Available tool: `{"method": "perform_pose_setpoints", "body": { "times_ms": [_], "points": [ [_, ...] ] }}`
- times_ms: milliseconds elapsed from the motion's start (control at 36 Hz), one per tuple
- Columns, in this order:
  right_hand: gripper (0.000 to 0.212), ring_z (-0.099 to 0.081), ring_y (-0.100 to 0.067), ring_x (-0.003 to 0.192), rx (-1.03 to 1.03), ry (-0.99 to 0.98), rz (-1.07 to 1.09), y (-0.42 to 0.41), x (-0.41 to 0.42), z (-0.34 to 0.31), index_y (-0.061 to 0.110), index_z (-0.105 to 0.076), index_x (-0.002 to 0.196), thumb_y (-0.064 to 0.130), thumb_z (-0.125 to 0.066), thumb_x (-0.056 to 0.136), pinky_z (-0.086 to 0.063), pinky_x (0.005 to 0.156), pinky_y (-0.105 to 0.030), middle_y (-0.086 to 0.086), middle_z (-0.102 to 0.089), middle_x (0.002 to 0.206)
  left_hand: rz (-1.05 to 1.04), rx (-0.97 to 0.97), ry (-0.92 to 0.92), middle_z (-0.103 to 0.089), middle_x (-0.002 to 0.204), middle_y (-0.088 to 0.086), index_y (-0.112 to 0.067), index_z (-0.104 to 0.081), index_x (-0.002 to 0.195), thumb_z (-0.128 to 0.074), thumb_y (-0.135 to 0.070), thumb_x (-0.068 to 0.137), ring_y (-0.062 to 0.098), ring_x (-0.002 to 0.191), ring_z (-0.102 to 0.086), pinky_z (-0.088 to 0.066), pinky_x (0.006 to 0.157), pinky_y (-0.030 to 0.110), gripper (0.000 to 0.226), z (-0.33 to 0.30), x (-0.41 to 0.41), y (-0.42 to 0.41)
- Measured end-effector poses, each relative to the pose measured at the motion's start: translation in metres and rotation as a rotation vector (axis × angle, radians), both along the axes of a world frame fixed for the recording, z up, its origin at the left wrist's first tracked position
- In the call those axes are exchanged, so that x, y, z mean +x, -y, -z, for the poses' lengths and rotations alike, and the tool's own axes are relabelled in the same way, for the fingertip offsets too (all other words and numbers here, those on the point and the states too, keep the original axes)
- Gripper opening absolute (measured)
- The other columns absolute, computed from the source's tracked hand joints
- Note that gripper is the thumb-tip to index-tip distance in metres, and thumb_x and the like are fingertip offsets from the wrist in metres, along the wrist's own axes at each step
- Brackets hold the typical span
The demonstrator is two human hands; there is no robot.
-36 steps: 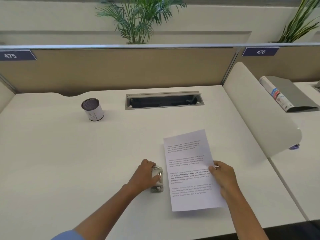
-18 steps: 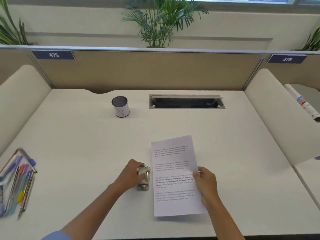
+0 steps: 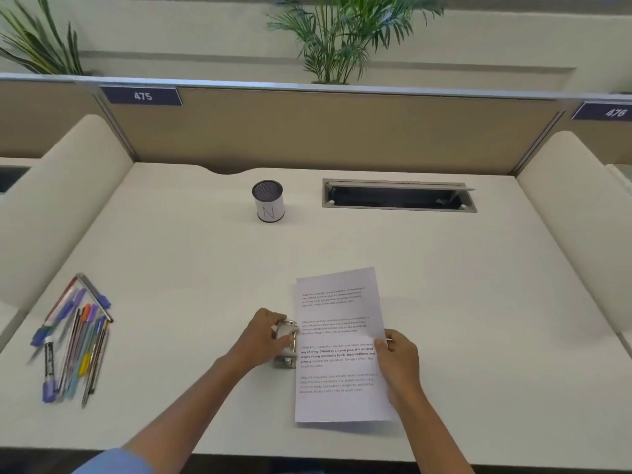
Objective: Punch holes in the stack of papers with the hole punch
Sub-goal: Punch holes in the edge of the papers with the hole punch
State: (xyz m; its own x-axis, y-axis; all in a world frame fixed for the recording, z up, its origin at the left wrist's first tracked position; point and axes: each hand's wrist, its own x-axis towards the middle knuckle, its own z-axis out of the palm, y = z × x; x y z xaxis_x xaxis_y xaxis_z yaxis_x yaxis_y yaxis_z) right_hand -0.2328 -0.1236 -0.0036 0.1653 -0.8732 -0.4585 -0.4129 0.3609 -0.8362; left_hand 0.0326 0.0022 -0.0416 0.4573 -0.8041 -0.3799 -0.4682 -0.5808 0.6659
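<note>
While left hand (image 3: 261,340) grips small silver metal hole punch (image 3: 286,343), right hand (image 3: 398,359) pinches white printed paper stack (image 3: 338,350); white cup (image 3: 268,201) marked "N", blue signs (image 3: 143,96) "475", "476", loose coloured pens (image 3: 73,336) on worktop (image 3: 191,268).

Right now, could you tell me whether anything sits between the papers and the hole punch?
Nothing visible does. The papers' left edge already meets the hole punch, which the left hand grips, while the right hand pinches the right edge. The pens lie far left.
</note>
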Motion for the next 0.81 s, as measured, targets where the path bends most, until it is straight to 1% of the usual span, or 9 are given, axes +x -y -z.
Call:
{"method": "perform_pose_setpoints", "body": {
  "times_ms": [56, 111, 222, 333, 417, 472, 528, 639, 806],
  "points": [
    [0.029, -0.078, -0.017, 0.083, 0.006, -0.001, 0.002, -0.002, 0.003, 0.001, 0.024, -0.074, 0.095, 0.002, -0.056, 0.101, -0.055, 0.061, -0.022, 0.001, -0.081, 0.094, -0.002, -0.009, -0.006, -0.055, 0.132, 0.008, -0.009, -0.062, 0.143, -0.083, -0.026, 0.09, 0.012, 0.103, -0.059, -0.043, 0.076, -0.002, 0.06, 0.002, 0.001, -0.001],
    [0.027, -0.078, -0.018, 0.085, 0.018, 0.001, 0.004, -0.005, 0.006, 0.003, 0.022, -0.074, 0.098, 0.002, -0.056, 0.101, -0.055, 0.062, -0.023, 0.0, -0.081, 0.095, -0.003, -0.014, -0.012, -0.055, 0.133, 0.01, -0.008, -0.06, 0.145, -0.083, -0.026, 0.089, 0.011, 0.106, -0.057, -0.042, 0.076, -0.004, 0.063, 0.003, 0.003, -0.002],
    [0.024, -0.078, -0.02, 0.087, 0.035, 0.001, 0.004, -0.009, 0.01, 0.007, 0.017, -0.075, 0.102, 0.002, -0.056, 0.101, -0.056, 0.064, -0.026, -0.001, -0.081, 0.097, -0.002, -0.014, -0.015, -0.055, 0.132, 0.009, -0.009, -0.059, 0.146, -0.084, -0.029, 0.089, 0.012, 0.105, -0.059, -0.042, 0.079, 0.005, 0.066, 0.002, 0.003, -0.002],
    [0.024, -0.078, -0.017, 0.086, 0.038, -0.001, 0.013, -0.012, 0.013, 0.008, 0.019, -0.075, 0.1, 0.003, -0.057, 0.101, -0.054, 0.063, -0.023, 0.002, -0.081, 0.095, -0.005, -0.015, -0.009, -0.053, 0.126, 0.004, -0.01, -0.059, 0.145, -0.085, -0.029, 0.089, 0.012, 0.104, -0.059, -0.042, 0.077, -0.001, 0.065, 0.003, 0.004, -0.002],
    [0.026, -0.079, -0.018, 0.086, 0.058, 0.014, 0.021, -0.014, 0.013, 0.009, 0.021, -0.075, 0.097, 0.002, -0.058, 0.101, -0.057, 0.066, -0.025, 0.003, -0.083, 0.093, -0.01, -0.008, 0.006, -0.053, 0.124, 0.002, -0.012, -0.059, 0.146, -0.085, -0.031, 0.088, 0.011, 0.105, -0.058, -0.04, 0.079, 0.003, 0.066, 0.003, 0.004, -0.002],
    [0.027, -0.079, -0.018, 0.086, 0.064, 0.019, 0.018, -0.015, 0.014, 0.009, 0.022, -0.075, 0.096, 0.002, -0.058, 0.101, -0.058, 0.067, -0.026, 0.004, -0.083, 0.092, -0.015, -0.009, 0.005, -0.054, 0.125, 0.002, -0.012, -0.059, 0.145, -0.086, -0.031, 0.087, 0.011, 0.105, -0.058, -0.042, 0.077, 0.002, 0.067, 0.003, 0.004, -0.002],
    [0.027, -0.079, -0.017, 0.087, 0.068, 0.018, 0.014, -0.014, 0.014, 0.009, 0.023, -0.075, 0.096, 0.003, -0.058, 0.101, -0.058, 0.068, -0.026, 0.004, -0.083, 0.093, -0.013, -0.008, 0.0, -0.053, 0.124, 0.002, -0.012, -0.059, 0.145, -0.086, -0.031, 0.087, 0.009, 0.1, -0.058, -0.042, 0.075, -0.002, 0.067, 0.002, 0.004, -0.002],
    [0.025, -0.079, -0.02, 0.089, 0.087, 0.017, 0.007, -0.012, 0.013, 0.012, 0.022, -0.074, 0.097, 0.004, -0.058, 0.102, -0.061, 0.074, -0.031, 0.003, -0.082, 0.096, -0.015, -0.004, -0.012, -0.052, 0.122, 0.0, -0.014, -0.058, 0.146, -0.086, -0.032, 0.087, -0.004, 0.085, -0.059, -0.043, 0.073, -0.001, 0.068, 0.001, 0.005, -0.001],
    [0.022, -0.08, -0.022, 0.09, 0.113, 0.025, 0.0, -0.008, 0.012, 0.016, 0.02, -0.076, 0.098, 0.005, -0.059, 0.102, -0.065, 0.084, -0.041, 0.002, -0.083, 0.096, -0.072, -0.027, -0.045, -0.059, 0.118, 0.0, -0.017, -0.057, 0.145, -0.083, -0.044, 0.088, 0.007, 0.081, -0.062, -0.046, 0.076, 0.017, 0.067, 0.0, 0.008, 0.003]
  ]
}}
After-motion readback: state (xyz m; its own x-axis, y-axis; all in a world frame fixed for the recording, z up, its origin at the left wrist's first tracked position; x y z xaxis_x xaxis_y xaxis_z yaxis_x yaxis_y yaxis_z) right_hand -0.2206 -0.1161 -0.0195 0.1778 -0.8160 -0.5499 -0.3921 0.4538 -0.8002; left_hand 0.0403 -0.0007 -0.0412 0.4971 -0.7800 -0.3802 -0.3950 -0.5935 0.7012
